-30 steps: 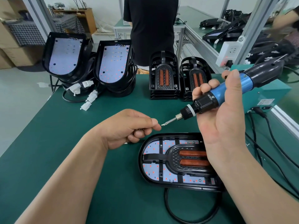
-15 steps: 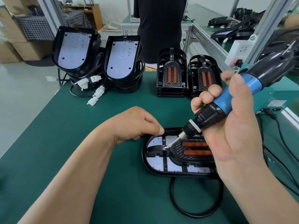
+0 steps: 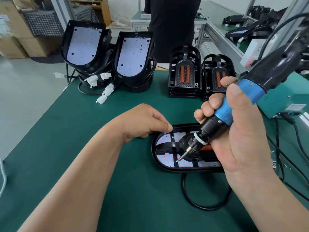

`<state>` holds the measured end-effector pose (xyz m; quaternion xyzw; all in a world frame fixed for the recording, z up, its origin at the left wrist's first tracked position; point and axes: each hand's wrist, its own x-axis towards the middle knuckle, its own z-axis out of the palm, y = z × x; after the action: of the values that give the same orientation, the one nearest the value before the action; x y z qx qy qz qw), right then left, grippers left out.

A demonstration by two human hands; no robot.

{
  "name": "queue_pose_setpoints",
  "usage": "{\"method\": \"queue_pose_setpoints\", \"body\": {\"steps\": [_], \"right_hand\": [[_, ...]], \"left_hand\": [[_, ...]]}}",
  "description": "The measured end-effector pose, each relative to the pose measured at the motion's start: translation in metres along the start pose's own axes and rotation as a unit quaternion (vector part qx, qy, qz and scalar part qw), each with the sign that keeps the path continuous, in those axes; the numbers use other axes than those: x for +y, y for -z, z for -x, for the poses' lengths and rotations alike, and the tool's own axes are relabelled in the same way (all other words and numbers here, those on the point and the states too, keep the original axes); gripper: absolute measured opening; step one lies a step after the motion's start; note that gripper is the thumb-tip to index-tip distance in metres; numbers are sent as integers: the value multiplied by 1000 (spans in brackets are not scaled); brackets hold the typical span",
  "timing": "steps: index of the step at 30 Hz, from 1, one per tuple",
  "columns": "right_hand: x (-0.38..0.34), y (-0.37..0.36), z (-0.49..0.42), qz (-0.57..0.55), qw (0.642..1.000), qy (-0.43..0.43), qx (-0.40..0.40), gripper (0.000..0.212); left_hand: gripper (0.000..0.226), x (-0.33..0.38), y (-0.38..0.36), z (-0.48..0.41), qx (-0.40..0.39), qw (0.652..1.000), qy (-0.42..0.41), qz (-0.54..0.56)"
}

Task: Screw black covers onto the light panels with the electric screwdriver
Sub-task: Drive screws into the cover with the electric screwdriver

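Note:
A light panel lies flat on the green table, with a black cover with orange lenses set over it. My right hand grips the blue and black electric screwdriver, tilted down to the left. Its bit tip stands on a screw in the cover's near-left arm. My left hand rests at the panel's far-left rim with its fingers curled under and its thumb tip on the rim. Anything inside those fingers is hidden.
Two stacks of bare light panels with white connectors stand at the back left. Two stacks of black covers stand behind the work. A person in black stands beyond. A teal power box and cables lie to the right.
The screwdriver came down from mid-air to the cover, then shifted from the middle-left screw point to the near-left one. My left hand moved from the bit tip to the panel's rim.

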<state>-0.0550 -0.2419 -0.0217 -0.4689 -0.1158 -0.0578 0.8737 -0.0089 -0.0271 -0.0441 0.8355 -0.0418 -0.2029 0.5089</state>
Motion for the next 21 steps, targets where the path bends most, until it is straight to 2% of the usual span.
{"method": "queue_pose_setpoints", "body": {"steps": [21], "right_hand": [[0, -2, 2, 29, 999, 14, -1, 11]], "left_hand": [[12, -4, 1, -4, -10, 1000, -1, 16]]}}
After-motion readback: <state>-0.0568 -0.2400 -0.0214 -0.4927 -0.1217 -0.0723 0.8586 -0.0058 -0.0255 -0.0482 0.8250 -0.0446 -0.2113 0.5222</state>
